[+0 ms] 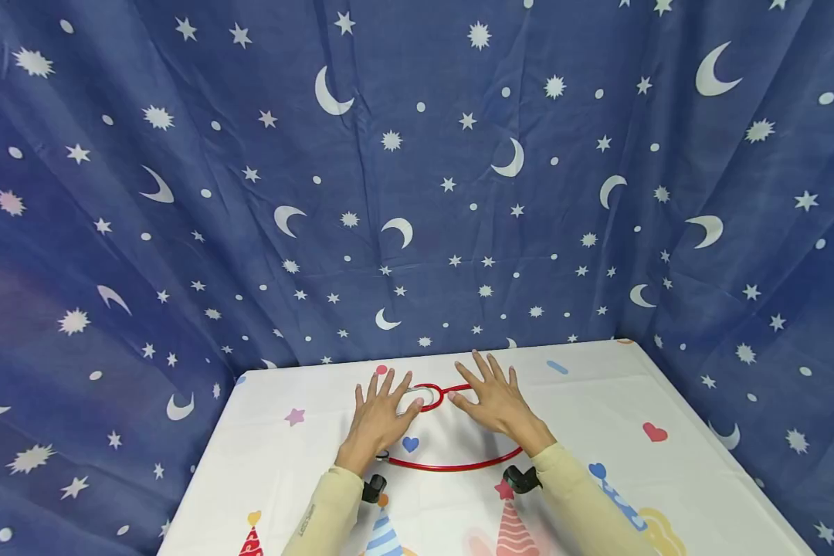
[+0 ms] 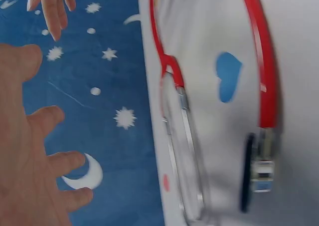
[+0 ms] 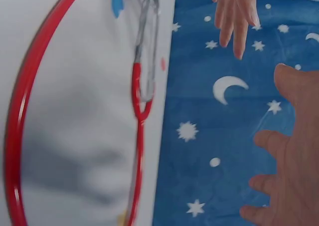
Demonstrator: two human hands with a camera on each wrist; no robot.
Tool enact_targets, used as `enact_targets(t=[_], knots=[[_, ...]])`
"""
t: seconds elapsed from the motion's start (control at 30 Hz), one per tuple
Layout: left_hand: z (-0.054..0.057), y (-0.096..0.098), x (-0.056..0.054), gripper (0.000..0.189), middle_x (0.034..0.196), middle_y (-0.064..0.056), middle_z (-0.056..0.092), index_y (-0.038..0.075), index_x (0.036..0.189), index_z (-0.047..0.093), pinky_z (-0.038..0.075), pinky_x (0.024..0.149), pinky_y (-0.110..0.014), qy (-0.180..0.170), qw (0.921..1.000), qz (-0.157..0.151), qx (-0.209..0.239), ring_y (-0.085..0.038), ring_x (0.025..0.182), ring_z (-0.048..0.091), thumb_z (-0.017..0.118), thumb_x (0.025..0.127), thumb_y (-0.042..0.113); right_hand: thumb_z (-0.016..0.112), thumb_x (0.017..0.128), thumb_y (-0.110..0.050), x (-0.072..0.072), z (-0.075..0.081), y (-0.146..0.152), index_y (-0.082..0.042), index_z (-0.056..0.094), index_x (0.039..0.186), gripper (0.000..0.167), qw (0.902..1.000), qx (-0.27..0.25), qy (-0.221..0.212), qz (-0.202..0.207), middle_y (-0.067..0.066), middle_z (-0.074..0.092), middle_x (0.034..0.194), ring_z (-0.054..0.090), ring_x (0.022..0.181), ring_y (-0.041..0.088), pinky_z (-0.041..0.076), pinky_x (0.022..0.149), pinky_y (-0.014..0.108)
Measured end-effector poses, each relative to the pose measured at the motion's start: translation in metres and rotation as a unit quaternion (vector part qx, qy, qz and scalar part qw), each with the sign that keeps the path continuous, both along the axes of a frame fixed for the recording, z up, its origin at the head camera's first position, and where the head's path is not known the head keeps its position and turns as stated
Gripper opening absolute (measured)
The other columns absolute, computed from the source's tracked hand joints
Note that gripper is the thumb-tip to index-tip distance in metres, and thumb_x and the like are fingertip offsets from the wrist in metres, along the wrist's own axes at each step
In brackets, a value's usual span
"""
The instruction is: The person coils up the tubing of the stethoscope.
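Sm. dark lettering (image 1: pixel 306 520) on L sleeve (image 1: pixel 330 502), head cam, runs lengthwise; too tiny to read. No legible txt/nos. otherwise.

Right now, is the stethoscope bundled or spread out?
Spread out: its red tube curves wide across the tablecloth, chest piece apart from the metal prongs.

Blue drapery (image 1: pixel 417 170) printed with white moons (image 1: pixel 517 161), stars (image 1: pixel 468 121) and dots (image 1: pixel 420 106) rises beyond the far edge of the white desk (image 1: pixel 598 409) and hangs in folds past its left and right edges. A red heart (image 1: pixel 655 432) is printed near the desk's right edge, a mauve star (image 1: pixel 295 417) near its left.
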State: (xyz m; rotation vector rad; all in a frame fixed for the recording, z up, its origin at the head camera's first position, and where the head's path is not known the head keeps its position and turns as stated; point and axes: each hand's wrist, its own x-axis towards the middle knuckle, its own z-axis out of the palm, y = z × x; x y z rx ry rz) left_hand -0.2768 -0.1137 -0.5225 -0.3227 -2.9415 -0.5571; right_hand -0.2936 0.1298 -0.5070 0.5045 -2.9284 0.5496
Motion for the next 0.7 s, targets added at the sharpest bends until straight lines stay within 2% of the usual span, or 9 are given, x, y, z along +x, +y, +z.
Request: enact_targets(t=[0.23,0.37,0.57,0.7], knots=[[-0.016,-0.005,-0.007,0.066,0.157,-0.015,0.035,0.027,0.15,0.04,0.014,0.114,-0.07,-0.013,0.9998,-0.004,0.014,-0.044,0.148,0.023,0.045,0.096,0.062,0.051,0.094,-0.059,-0.012,-0.016,0.002,-0.028,0.038,0.151,0.066,0.9996,-0.004,-0.028,-0.008,0.012,0.023,0.163,0.019,0.15,0.042,0.011,0.112,0.074],[-0.022,-0.007,-0.01,0.067,0.156,-0.017,0.037,0.023,0.15,0.041,0.017,0.114,-0.07,-0.015,0.9996,-0.006,0.021,-0.043,0.147,0.026,0.049,0.095,0.061,0.052,0.095,-0.056,-0.018,-0.024,-0.001,-0.027,0.039,0.151,0.065,0.9991,-0.011,-0.04,-0.008,0.012,0.025,0.162,0.02,0.149,0.041,0.012,0.113,0.073],[-0.032,-0.009,-0.016,0.068,0.155,-0.018,0.038,0.02,0.15,0.04,0.02,0.116,-0.066,-0.031,0.9993,-0.009,0.018,-0.04,0.147,0.029,0.051,0.095,0.058,0.051,0.095,-0.057,-0.026,-0.034,-0.006,-0.028,0.039,0.151,0.064,0.9981,0.005,-0.058,-0.017,0.011,0.027,0.161,0.022,0.149,0.039,0.015,0.114,0.071],[-0.034,-0.008,-0.023,0.066,0.154,-0.018,0.04,0.018,0.149,0.042,0.02,0.117,-0.062,-0.04,0.9989,-0.01,0.024,-0.04,0.146,0.031,0.055,0.095,0.053,0.051,0.095,-0.057,-0.031,-0.039,-0.007,-0.027,0.04,0.15,0.063,0.9978,0.009,-0.063,-0.02,0.012,0.03,0.16,0.026,0.148,0.039,0.018,0.114,0.07]])
